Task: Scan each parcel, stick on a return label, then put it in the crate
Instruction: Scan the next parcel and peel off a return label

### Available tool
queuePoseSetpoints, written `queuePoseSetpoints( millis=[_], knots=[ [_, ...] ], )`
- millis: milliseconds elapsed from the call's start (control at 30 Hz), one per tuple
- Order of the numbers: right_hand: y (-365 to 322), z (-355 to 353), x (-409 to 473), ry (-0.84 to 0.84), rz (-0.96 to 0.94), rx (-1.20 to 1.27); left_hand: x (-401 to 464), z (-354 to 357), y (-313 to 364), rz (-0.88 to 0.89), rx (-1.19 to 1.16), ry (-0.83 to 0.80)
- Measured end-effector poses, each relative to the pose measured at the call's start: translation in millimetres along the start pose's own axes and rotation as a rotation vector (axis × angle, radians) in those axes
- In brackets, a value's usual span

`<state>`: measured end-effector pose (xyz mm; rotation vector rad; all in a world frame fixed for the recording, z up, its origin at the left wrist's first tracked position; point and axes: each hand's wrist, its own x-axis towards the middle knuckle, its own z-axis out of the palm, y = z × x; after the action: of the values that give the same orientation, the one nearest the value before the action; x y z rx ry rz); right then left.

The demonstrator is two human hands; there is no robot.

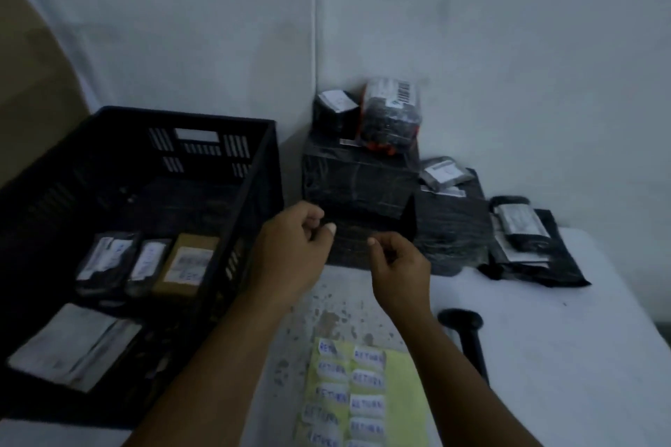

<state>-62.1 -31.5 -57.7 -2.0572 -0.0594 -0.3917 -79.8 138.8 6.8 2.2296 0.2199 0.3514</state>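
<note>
My left hand [290, 247] and right hand [397, 265] hover, fingers curled, at frame centre above the counter [544, 319], before stacked black parcels [359, 178].

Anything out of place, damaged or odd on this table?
Mostly orderly. The table surface is stained and speckled around the label sheet, and the unprocessed parcels sit in a loose, uneven heap in the corner. Nothing looks spilled or torn.
</note>
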Motion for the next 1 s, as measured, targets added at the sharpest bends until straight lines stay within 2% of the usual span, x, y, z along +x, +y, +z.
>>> queuePoseSetpoints(
  millis=[200, 500, 833, 1000],
  knots=[
    [66.6, -57.7, -1.8, 0.097, 0.162, -0.142, -20.0, 103.5, -27.7, -0.088, 0.060, -0.353],
    [148.0, -129.0, 28.3, 0.150, 0.397, -0.291, -38.0, 218.3, -29.3, 0.021, 0.212, -0.567],
    [248.8, -176.0, 111.0, 0.318, 0.703, -0.284, -35.5, 272.7, -47.7, 0.132, 0.488, -0.570],
    [275.4, -179.9, 143.8, 0.320, 0.841, -0.198, -42.4, 280.1, -55.4, 0.142, 0.523, -0.532]
  ],
)
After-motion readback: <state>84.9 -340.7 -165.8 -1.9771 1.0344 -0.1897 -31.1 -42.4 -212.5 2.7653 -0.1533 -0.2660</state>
